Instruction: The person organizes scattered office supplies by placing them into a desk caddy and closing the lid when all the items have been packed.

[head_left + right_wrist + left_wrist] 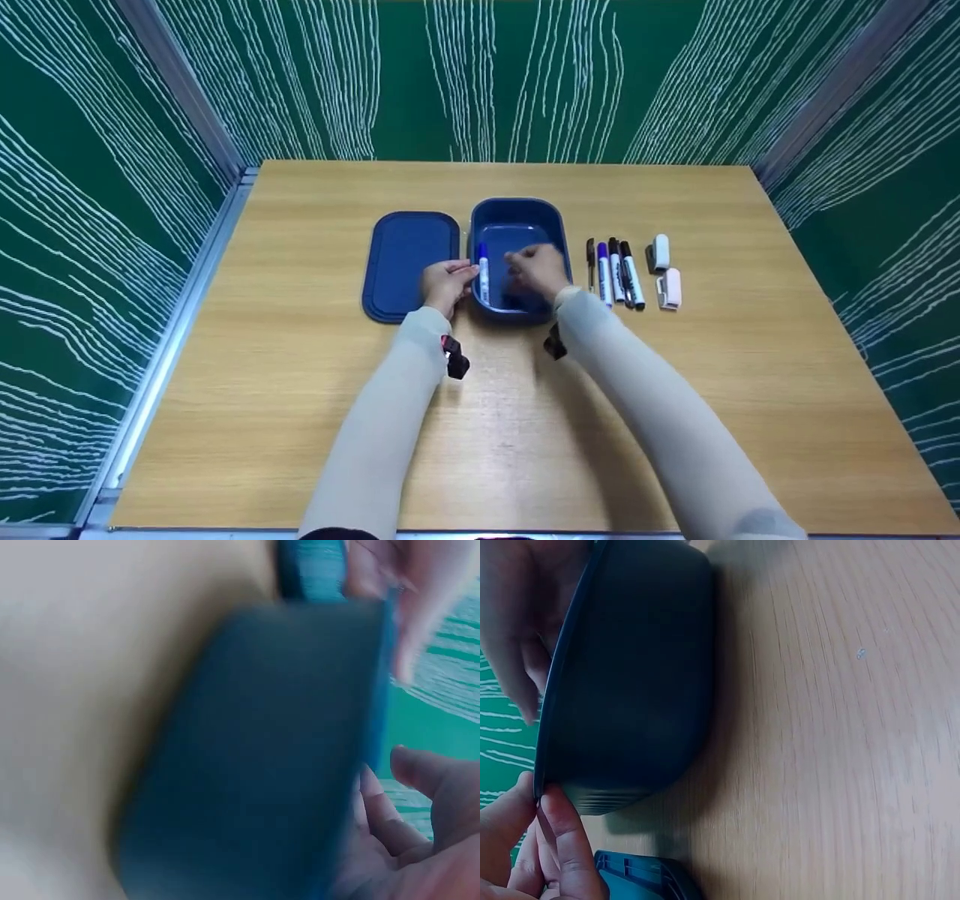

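Note:
A deep blue plastic box point(517, 201) stands on the table with a blue-capped white marker point(484, 279) inside, along its left wall. My left hand point(444, 286) pinches the box's left rim between thumb and fingers, as the left wrist view shows at the rim point(538, 765). Over the box's right half is my right hand point(541, 268). Its thumb and fingers point(382, 817) are parted in the right wrist view, and nothing shows between them. The box wall hides part of those fingers there, and that view is blurred.
Left of the box lies its flat blue lid point(412, 262). On the right are a thin dark pen point(591, 264), a purple-capped marker point(604, 274), black-capped markers point(632, 277), a white stapler-like item point(660, 253) and a pink one point(670, 289). Green walls border the wooden table point(300, 375).

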{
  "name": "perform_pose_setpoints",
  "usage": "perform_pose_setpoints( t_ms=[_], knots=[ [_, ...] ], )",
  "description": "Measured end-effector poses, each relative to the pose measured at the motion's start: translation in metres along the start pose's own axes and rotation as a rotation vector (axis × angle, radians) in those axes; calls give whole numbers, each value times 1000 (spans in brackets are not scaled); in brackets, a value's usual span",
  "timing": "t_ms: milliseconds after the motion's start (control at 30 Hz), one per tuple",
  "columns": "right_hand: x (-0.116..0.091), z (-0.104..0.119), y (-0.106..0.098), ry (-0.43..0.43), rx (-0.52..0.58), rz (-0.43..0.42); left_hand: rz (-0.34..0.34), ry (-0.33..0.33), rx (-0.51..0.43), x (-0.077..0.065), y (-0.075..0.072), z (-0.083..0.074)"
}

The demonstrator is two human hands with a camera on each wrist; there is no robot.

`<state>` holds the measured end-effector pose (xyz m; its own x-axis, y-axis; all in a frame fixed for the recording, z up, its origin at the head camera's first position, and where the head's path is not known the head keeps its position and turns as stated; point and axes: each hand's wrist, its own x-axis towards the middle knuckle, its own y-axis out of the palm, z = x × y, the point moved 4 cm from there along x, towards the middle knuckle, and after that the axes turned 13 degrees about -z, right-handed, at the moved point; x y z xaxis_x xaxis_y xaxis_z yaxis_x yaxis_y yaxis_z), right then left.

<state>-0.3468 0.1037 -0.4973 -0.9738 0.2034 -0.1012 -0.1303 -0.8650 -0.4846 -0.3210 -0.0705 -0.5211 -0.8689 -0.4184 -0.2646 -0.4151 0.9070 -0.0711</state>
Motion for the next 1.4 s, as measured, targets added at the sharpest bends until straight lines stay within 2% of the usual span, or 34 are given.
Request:
perform_pose_setpoints(
  t_ms=[200,300,367,533,700,833,967,1200,1400],
  knots=[
    [16,11,-45,31,181,-43,-10,9,10,1,-2,-4],
    [25,9,-69,34,180,-81,-10,11,7,1,-2,-4],
    [32,4,-84,16,118,-123,-11,17,5,2,-2,-4],
    [37,-14,-105,-19,-154,-201,-18,30,15,2,-3,-5],
    [37,-35,-103,-46,-312,-226,-6,24,15,3,-2,-4],
    [39,-48,-96,-83,-391,-252,6,17,-6,2,-2,-3],
    [40,-54,-89,-81,-421,-214,9,14,-21,1,-1,-2],
    [44,-60,-81,-153,-520,-199,5,2,-24,1,1,0],
    [43,-65,-77,-125,-549,-193,3,8,-13,0,1,1]
  ],
)
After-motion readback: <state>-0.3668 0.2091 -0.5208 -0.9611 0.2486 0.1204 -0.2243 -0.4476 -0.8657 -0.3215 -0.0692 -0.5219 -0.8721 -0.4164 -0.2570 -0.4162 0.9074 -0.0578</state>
